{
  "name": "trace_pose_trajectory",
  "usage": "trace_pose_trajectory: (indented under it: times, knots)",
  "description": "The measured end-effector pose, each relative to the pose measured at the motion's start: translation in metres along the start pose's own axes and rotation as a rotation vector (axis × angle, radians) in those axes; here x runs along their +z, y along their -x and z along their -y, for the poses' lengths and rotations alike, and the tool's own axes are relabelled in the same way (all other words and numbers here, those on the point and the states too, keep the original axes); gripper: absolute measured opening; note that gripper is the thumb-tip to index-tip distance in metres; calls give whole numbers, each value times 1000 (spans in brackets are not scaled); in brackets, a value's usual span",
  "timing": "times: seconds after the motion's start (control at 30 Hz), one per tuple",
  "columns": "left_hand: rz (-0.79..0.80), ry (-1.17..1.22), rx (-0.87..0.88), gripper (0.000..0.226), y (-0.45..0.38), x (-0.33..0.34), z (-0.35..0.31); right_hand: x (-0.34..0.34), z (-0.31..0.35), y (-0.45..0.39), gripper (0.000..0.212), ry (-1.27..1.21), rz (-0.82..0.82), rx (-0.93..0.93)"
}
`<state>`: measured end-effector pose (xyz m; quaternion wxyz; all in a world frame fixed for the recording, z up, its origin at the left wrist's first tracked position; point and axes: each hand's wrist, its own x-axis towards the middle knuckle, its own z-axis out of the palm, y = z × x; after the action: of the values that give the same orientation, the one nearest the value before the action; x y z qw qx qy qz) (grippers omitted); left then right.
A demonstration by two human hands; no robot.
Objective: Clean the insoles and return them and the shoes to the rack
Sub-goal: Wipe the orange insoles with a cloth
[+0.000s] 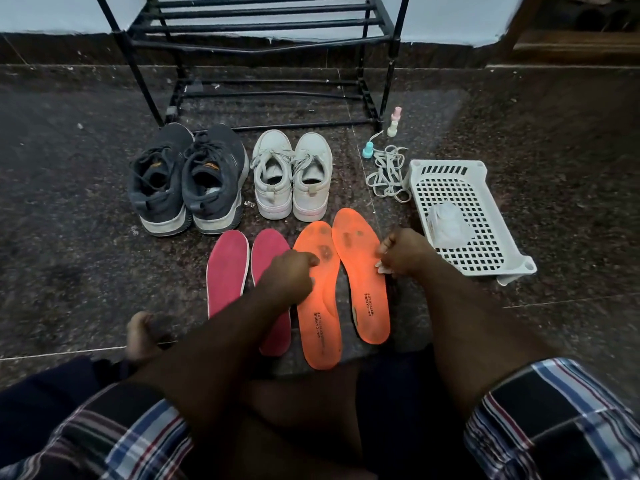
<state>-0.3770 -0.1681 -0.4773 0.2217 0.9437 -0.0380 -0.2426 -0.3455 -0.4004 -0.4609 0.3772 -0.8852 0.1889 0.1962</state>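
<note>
A: Insoles first: two orange insoles [343,282] lie side by side on the floor [69,202] at the centre of the frame, two pink insoles [227,271] just left of them.

B: Which step is this?

A: Cleaning, I judge, and early. The left hand [289,273] rests curled on the left orange one, apparently steadying it; what its fingers grip I cannot tell. The right hand [403,254] pinches something small and white, probably a wipe [383,270], at the other's edge.

B: Next move?

A: Likely rubbing the dark stains near the toe ends, which look grimy.

B: And around them?

A: Dark shoes [187,178] and white shoes [292,174] stand above, before the black rack [263,32] at the top. A white basket [467,216] sits at right, loose laces [389,174] beside it.
</note>
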Motion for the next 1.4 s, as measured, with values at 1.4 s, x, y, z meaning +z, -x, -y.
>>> trace_pose_trajectory:
  times: [1.4]
  knots:
    - [-78,-103,43,61,-20,0,52,58,49,31,14,321,49,-526]
